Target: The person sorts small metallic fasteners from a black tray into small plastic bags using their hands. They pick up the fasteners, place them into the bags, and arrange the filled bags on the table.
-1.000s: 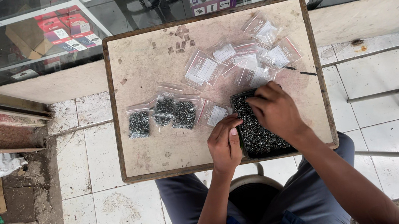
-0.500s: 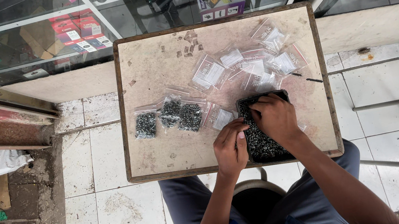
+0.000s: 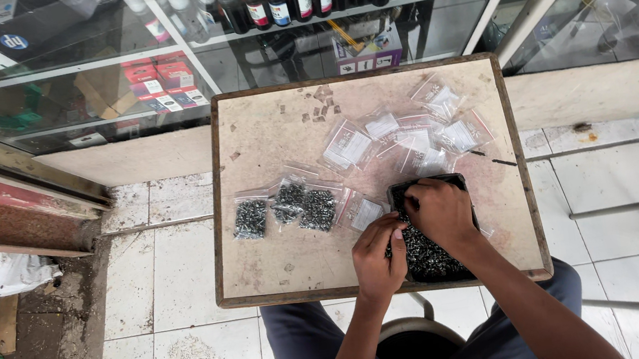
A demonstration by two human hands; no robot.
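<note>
I'm looking down on a small worn wooden table (image 3: 281, 259) set on a pale tiled floor (image 3: 172, 306), with a glass display case (image 3: 155, 53) of bottles and boxes behind it. Farthest left on the table lie three small clear bags of dark screws (image 3: 284, 209), side by side. Just right of them sits one flat clear bag (image 3: 366, 213), and beyond it, toward the far edge, a loose cluster of empty clear bags (image 3: 413, 138). My left hand (image 3: 377, 257) rests at the near edge, fingers drawn together over the left rim of a black tray (image 3: 429, 183); whether they pinch a screw I cannot tell. The tray holds a heap of loose screws (image 3: 427, 256). My right hand (image 3: 439, 213) lies on top of that heap, fingers curled down into it, covering the tray's middle.
</note>
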